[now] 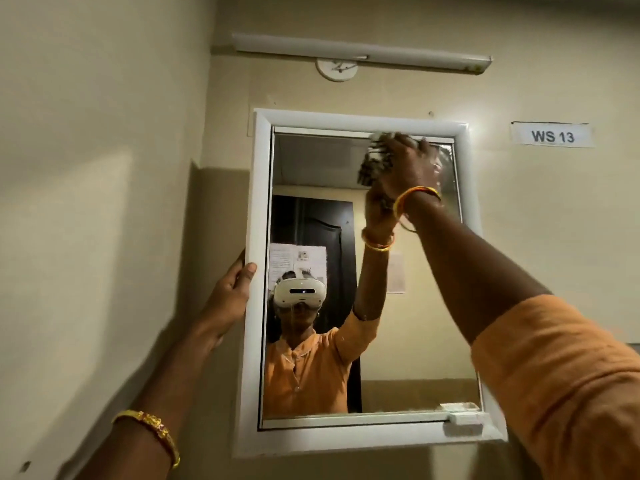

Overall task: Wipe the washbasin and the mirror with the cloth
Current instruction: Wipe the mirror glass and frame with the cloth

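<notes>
A mirror (415,323) in a white frame (254,237) hangs on the cream wall ahead. High at the glass's upper right, my right hand (410,166) presses a dark, blurred cloth (375,161) against it. My left hand (230,292) grips the left edge of the frame about halfway up, thumb on the front. The glass reflects a person in an orange top with a white headset. The washbasin is out of view.
A tube light (363,51) runs above the mirror, with a round white fitting (336,68) under it. A label reading WS 13 (552,135) is stuck to the wall at the right. A side wall stands close on the left.
</notes>
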